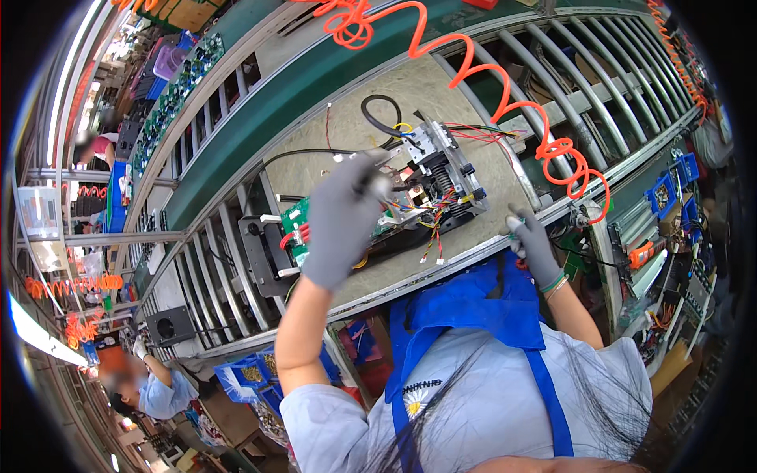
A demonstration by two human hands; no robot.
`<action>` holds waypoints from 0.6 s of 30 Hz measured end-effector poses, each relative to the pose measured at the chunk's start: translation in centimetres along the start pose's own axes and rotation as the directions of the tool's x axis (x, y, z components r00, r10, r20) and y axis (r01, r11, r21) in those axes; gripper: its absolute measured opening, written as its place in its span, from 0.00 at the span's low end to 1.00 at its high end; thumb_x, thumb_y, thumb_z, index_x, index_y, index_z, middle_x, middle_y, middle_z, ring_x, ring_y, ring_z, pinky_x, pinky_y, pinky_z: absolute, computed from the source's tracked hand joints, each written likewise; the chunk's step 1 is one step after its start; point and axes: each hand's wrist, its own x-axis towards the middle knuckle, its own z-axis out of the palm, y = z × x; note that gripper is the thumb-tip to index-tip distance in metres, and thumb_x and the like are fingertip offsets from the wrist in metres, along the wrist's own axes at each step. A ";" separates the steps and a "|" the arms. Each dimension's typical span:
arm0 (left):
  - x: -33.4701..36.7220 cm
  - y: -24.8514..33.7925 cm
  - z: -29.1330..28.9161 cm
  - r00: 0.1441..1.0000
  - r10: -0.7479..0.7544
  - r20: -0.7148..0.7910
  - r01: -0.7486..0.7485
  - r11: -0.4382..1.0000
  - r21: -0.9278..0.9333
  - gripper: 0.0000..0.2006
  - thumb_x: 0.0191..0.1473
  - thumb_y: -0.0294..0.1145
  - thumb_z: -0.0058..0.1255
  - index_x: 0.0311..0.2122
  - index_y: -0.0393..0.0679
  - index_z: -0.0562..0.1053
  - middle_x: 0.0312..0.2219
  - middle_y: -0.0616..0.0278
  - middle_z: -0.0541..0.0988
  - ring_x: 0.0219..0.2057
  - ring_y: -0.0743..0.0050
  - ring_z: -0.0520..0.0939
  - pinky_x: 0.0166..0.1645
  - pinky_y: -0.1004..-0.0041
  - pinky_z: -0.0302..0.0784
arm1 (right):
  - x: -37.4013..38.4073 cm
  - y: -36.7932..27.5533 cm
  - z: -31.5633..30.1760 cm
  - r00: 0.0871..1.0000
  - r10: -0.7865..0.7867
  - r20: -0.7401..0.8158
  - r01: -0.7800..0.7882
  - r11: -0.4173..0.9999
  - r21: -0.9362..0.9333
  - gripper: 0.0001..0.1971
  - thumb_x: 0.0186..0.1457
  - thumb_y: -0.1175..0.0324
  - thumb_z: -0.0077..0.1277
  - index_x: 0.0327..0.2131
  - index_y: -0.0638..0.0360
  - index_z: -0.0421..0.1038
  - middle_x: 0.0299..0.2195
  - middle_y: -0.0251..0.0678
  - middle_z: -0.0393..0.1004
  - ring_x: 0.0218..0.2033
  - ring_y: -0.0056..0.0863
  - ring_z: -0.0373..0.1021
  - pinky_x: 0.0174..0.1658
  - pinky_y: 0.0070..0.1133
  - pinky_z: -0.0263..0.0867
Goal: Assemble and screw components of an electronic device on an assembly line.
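Note:
My left hand (344, 217), in a grey glove, reaches over the middle of a metal-framed electronic assembly (434, 173). Its fingers curl together near the metal bracket and coloured wires; they are slightly blurred, and whatever they hold is hidden. A green circuit board (298, 230) with thick red wires shows partly beneath that hand and wrist. At the front edge of the worn work board (489, 126), my gloved right hand (538, 251) has its fingers apart, with nothing visible in them. Loose wires with white plugs (432, 251) hang from the assembly toward me.
Metal rollers (579, 87) flank the work board on both sides. A coiled orange air hose (505, 87) hangs across the right side. Blue parts bins (664, 193) stand at right, others (251, 372) at lower left. A co-worker (162, 386) is at the far left.

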 end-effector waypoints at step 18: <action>-13.7 -15.2 23.9 0.756 -0.303 0.580 0.542 0.787 -0.295 0.12 0.42 0.29 0.57 0.34 0.38 0.73 0.26 0.54 0.78 0.29 0.64 0.79 0.37 0.67 0.74 | 2.8 2.8 8.2 0.882 -0.147 0.448 0.314 0.892 -0.326 0.21 0.55 0.55 0.52 0.45 0.62 0.69 0.24 0.31 0.72 0.25 0.16 0.69 0.29 0.17 0.65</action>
